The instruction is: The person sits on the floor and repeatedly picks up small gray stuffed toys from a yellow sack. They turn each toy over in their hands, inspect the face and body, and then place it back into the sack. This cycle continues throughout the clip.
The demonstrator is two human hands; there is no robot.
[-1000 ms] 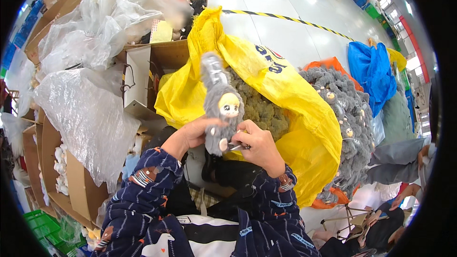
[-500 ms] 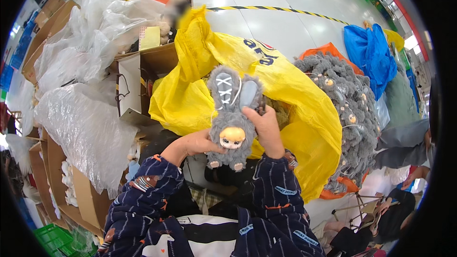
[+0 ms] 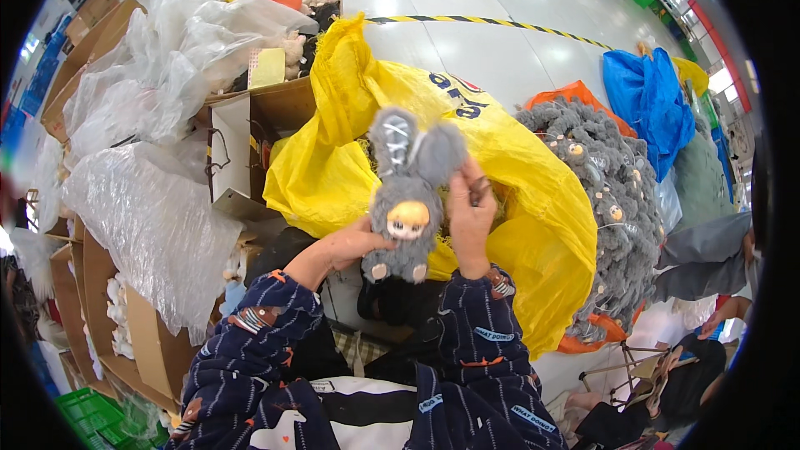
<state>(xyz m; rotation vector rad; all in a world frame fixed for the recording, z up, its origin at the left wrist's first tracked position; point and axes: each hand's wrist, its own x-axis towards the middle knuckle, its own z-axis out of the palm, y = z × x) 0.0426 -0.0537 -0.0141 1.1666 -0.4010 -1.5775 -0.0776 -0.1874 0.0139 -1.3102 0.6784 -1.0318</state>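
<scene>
Long-eared grey plush toy [image 3: 406, 200] held upright, before a yellow sack [image 3: 546, 225].
The left hand [image 3: 346, 246] grips its body; the right hand [image 3: 472, 221], curled round a dark object [image 3: 481, 192] too blurred to name, is at the right-side ear. Grey toys [image 3: 612, 192] heap farther right.

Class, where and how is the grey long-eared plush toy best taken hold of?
The plush toy is probably best gripped by its furry body, just below the face, from the person's left, where the left hand holds it: the body is broad and compact, while the long ears above look narrower and floppier.
</scene>
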